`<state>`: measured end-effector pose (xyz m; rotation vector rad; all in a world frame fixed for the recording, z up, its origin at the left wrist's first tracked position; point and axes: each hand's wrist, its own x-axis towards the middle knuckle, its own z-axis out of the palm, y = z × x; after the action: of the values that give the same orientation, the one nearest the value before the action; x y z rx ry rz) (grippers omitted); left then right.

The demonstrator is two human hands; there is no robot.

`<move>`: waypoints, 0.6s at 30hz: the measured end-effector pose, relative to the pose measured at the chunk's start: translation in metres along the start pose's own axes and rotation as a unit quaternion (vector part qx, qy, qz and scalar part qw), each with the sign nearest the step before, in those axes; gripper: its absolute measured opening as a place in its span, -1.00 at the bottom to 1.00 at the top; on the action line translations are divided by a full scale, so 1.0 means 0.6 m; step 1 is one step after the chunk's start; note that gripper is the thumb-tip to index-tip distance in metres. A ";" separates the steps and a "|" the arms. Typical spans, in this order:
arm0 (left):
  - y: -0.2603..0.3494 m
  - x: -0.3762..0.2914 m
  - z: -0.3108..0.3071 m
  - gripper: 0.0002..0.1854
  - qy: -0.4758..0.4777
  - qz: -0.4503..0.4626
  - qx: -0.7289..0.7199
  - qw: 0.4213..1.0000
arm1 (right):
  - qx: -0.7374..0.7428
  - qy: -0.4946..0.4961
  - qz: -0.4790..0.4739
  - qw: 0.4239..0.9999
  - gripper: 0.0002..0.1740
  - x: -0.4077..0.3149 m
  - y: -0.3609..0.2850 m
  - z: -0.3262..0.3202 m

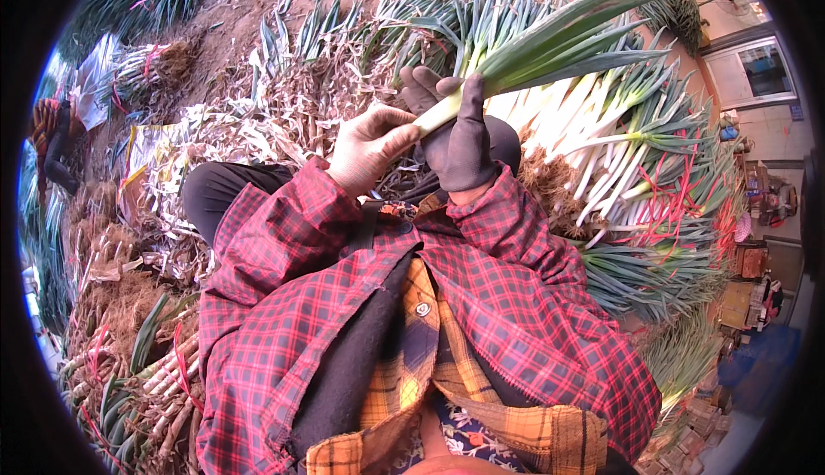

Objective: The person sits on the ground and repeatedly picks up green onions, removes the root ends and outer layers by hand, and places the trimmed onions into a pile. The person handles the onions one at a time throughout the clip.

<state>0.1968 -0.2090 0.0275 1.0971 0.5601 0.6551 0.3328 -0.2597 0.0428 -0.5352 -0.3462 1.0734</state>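
Observation:
A thick green onion (pixel 445 111) with long green leaves is held slantwise in front of my chest. My right hand (pixel 451 137), in a dark grey glove, lies palm up beneath its stalk, with the thumb closed against the shaft. The fingertips of my left hand (pixel 374 146), in a pale knit glove, pinch the lower white end, and the very tip is hidden by them. The leaves reach up and to the right, over a heap of white-stalked green onions (pixel 599 127) with brown roots beside my right knee.
Dry peeled leaves (pixel 258 121) litter the ground ahead and left of my legs. Untrimmed bundled onions (pixel 155 372) lie at lower left. Red ties (pixel 677 198) are strewn over the right heap. Another person's dark sleeve (pixel 59 146) shows at far left.

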 end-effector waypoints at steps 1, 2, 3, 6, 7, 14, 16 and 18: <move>-0.001 0.001 -0.001 -0.74 0.019 -0.029 -0.005 0.999 | 0.012 -0.010 -0.008 1.000 -0.53 -0.001 0.002 0.000; -0.004 0.003 -0.002 -0.75 0.010 -0.019 0.046 0.999 | 0.012 -0.015 -0.011 1.000 -0.53 -0.002 0.003 0.000; -0.007 0.004 -0.004 -0.75 0.030 -0.008 0.100 0.994 | 0.001 -0.018 0.001 1.000 -0.53 -0.002 0.004 -0.001; -0.018 0.008 -0.010 -0.75 0.030 0.025 0.134 0.990 | -0.014 -0.039 0.006 0.999 -0.52 -0.003 0.005 -0.003; -0.020 0.009 -0.011 -0.75 0.050 0.029 0.140 0.989 | -0.004 -0.029 0.006 1.000 -0.51 -0.002 0.005 -0.004; -0.015 0.017 -0.012 -0.75 -0.023 0.006 0.080 0.997 | 0.017 -0.002 0.022 1.000 -0.50 0.008 0.002 -0.008; -0.015 0.018 -0.026 -0.78 0.052 0.032 0.075 0.995 | 0.039 -0.017 0.023 0.999 -0.48 0.013 -0.007 -0.013; -0.020 0.014 -0.055 -0.80 0.089 0.006 -0.044 0.995 | 0.038 0.014 0.012 0.999 -0.48 0.021 -0.027 -0.022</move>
<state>0.1821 -0.1859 0.0041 0.9655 0.6709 0.7858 0.3570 -0.2576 0.0413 -0.4872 -0.2735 1.0978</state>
